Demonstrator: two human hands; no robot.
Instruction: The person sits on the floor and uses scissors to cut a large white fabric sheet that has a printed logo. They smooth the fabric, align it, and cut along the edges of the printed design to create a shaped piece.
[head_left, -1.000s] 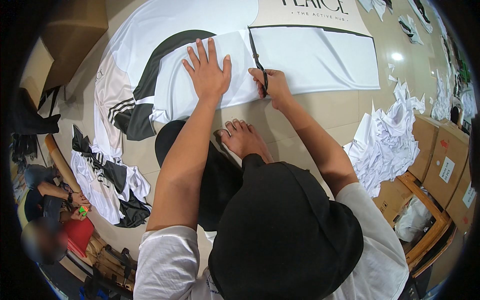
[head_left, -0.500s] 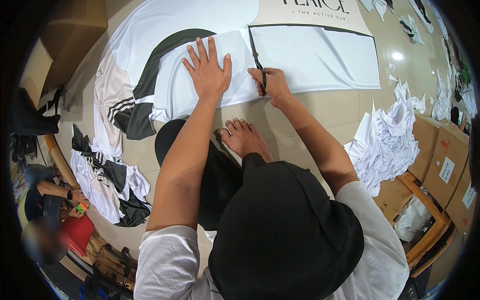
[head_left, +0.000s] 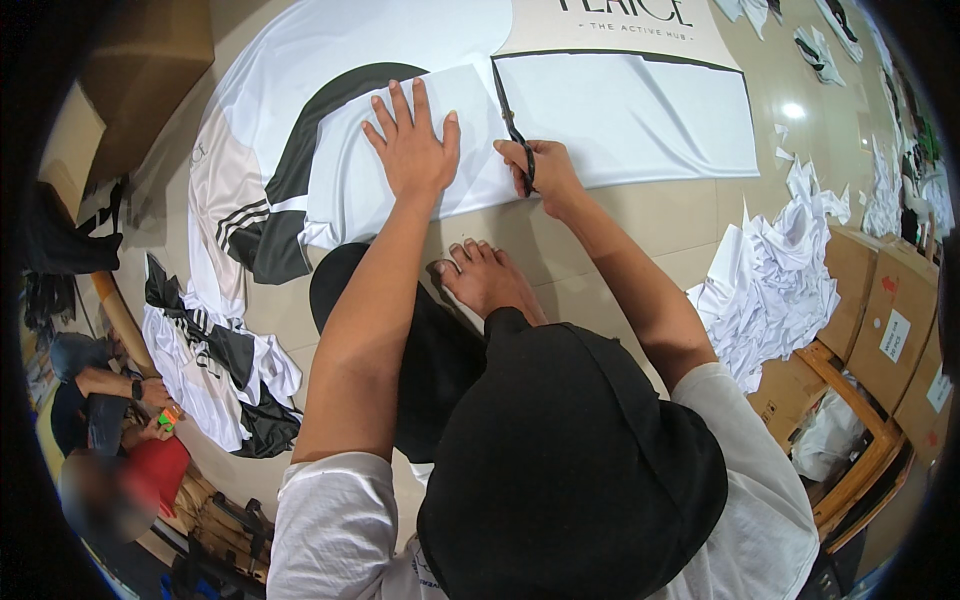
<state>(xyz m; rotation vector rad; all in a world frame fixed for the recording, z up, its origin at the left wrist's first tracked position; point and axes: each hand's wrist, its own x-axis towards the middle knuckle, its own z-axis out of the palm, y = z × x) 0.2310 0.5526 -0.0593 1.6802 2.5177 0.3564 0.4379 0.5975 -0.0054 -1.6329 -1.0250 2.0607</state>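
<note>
White cloth [head_left: 640, 120] with a dark border along its far edge lies spread on the floor in front of me. My left hand [head_left: 413, 155] rests flat on it, fingers spread, holding nothing. Black-handled scissors [head_left: 508, 112] are gripped in my right hand [head_left: 548, 178] at the cloth's near edge. Their blades point away from me across the cloth, with the tips near the dark border. A larger printed cloth in white, pale pink and dark grey [head_left: 222, 180] extends beneath and beyond, to the far left. My bare foot [head_left: 485, 275] stands just short of the cloth.
A heap of white cloth scraps [head_left: 770, 285] lies at the right, beside cardboard boxes [head_left: 880, 310] and a wooden frame [head_left: 850, 470]. Crumpled printed cloth [head_left: 225, 365] is on the left. Another person's hand [head_left: 155, 392] shows at the far left, near a small colourful object.
My left hand stays in place on the cloth. The fingers of my right hand have shifted slightly around the scissors' handles. The person at the left has moved a little.
</note>
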